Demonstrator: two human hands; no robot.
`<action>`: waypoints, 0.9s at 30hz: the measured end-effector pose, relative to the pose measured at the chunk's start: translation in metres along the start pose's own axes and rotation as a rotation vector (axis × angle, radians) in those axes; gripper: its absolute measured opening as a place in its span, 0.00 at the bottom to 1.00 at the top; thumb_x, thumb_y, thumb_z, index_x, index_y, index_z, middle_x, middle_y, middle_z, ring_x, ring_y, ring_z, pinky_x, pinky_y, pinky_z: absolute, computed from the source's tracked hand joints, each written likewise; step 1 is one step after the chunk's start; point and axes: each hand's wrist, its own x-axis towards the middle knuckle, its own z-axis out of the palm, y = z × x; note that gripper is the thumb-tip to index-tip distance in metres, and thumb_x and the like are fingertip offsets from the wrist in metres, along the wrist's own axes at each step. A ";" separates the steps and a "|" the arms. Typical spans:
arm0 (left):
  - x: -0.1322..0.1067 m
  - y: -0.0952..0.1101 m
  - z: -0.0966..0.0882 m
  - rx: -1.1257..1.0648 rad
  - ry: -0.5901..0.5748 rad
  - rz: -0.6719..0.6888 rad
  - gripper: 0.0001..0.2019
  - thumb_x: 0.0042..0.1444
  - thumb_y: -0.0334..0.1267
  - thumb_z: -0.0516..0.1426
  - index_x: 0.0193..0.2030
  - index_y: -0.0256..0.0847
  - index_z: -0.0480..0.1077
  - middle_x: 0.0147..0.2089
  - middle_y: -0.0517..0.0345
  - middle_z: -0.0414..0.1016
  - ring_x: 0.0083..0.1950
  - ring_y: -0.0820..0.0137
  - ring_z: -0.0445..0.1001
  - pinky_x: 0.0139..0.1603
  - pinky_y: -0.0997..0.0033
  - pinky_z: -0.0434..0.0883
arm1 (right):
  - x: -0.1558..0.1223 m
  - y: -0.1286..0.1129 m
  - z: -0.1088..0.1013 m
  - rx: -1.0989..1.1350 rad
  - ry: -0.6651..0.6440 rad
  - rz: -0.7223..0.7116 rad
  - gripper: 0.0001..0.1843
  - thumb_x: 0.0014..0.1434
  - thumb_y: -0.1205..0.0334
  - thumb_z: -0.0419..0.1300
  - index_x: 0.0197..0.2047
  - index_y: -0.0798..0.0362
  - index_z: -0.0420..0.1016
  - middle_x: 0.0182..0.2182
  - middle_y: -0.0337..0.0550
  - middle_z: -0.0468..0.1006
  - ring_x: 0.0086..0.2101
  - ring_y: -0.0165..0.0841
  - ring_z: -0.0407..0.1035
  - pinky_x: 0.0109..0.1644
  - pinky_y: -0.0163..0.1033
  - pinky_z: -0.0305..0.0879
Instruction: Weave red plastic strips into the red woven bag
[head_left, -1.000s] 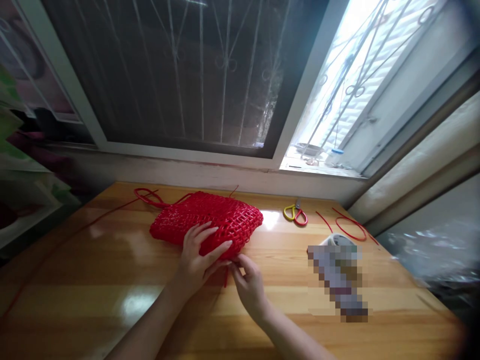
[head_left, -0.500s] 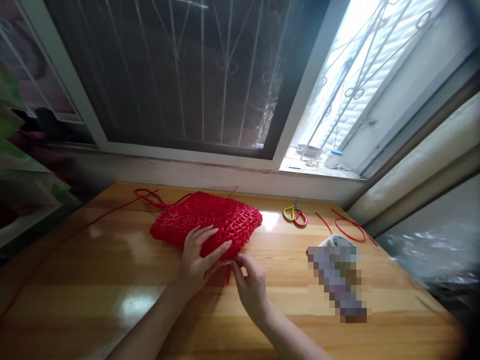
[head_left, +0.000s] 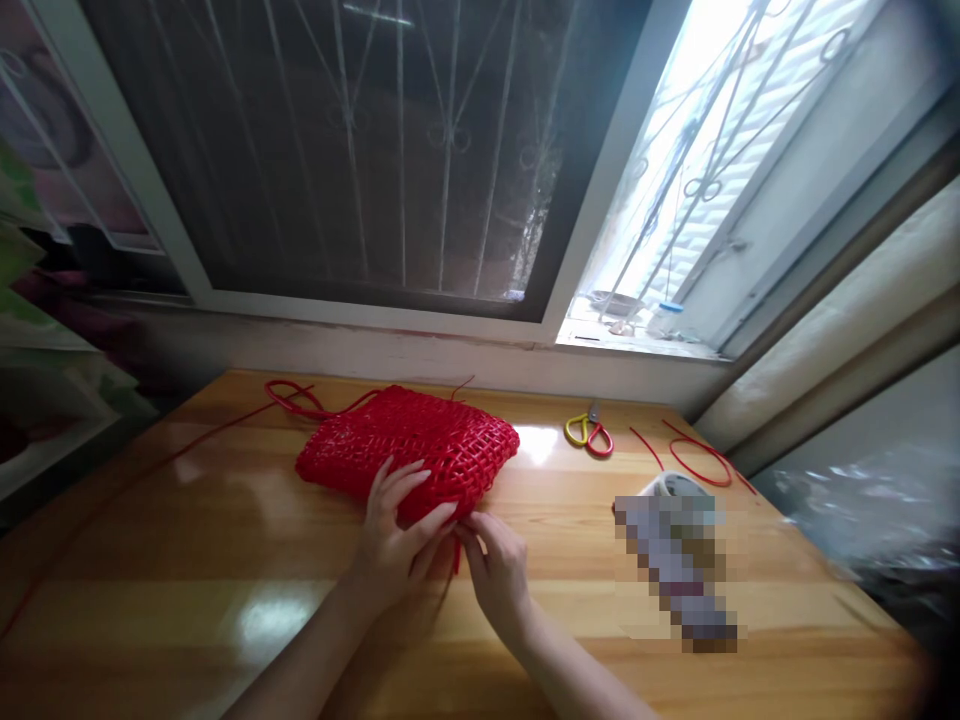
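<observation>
A red woven bag (head_left: 420, 445) lies flat on the wooden table (head_left: 225, 560), with red cord handles trailing off its far left. My left hand (head_left: 394, 530) rests on the bag's near edge, fingers spread and flat on the weave. My right hand (head_left: 495, 565) is beside it, fingertips pinched on a short red cord end (head_left: 455, 555) that hangs from the bag's near right corner.
Yellow-and-red scissors (head_left: 589, 432) lie to the right of the bag. Loose red cord (head_left: 694, 460) curls at the far right. A blurred-out object (head_left: 675, 560) lies on the right side. A long red cord (head_left: 150, 465) runs off the left edge. A window wall stands behind.
The view has shifted slightly. My left hand's fingers have drawn a little closer to my right hand at the bag's corner. The bag has stayed in place.
</observation>
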 end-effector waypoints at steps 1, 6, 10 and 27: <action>0.000 0.001 0.000 -0.018 -0.006 -0.004 0.19 0.50 0.27 0.55 0.47 0.51 0.67 0.55 0.54 0.57 0.58 0.58 0.59 0.58 0.39 0.53 | 0.000 0.000 0.001 -0.001 -0.002 0.006 0.12 0.59 0.69 0.49 0.33 0.52 0.73 0.27 0.44 0.76 0.28 0.33 0.69 0.32 0.36 0.64; -0.003 0.003 0.004 -0.100 -0.004 -0.058 0.18 0.51 0.25 0.53 0.46 0.50 0.66 0.53 0.56 0.58 0.59 0.59 0.58 0.60 0.37 0.49 | 0.000 -0.001 0.005 0.026 0.009 0.044 0.11 0.59 0.67 0.48 0.34 0.53 0.72 0.29 0.44 0.76 0.29 0.32 0.69 0.34 0.36 0.64; -0.004 0.005 0.005 -0.084 -0.003 -0.047 0.21 0.50 0.24 0.53 0.47 0.54 0.68 0.53 0.57 0.57 0.59 0.57 0.57 0.60 0.36 0.47 | -0.002 -0.006 0.007 0.087 0.009 0.127 0.10 0.60 0.64 0.49 0.33 0.53 0.70 0.27 0.42 0.75 0.27 0.31 0.69 0.32 0.34 0.63; -0.016 0.000 0.012 -0.058 0.086 -0.032 0.22 0.50 0.25 0.53 0.52 0.47 0.59 0.53 0.53 0.57 0.58 0.59 0.60 0.59 0.36 0.51 | 0.002 -0.009 -0.011 -0.062 -0.298 0.070 0.06 0.52 0.66 0.56 0.24 0.53 0.68 0.20 0.37 0.72 0.22 0.27 0.65 0.27 0.29 0.55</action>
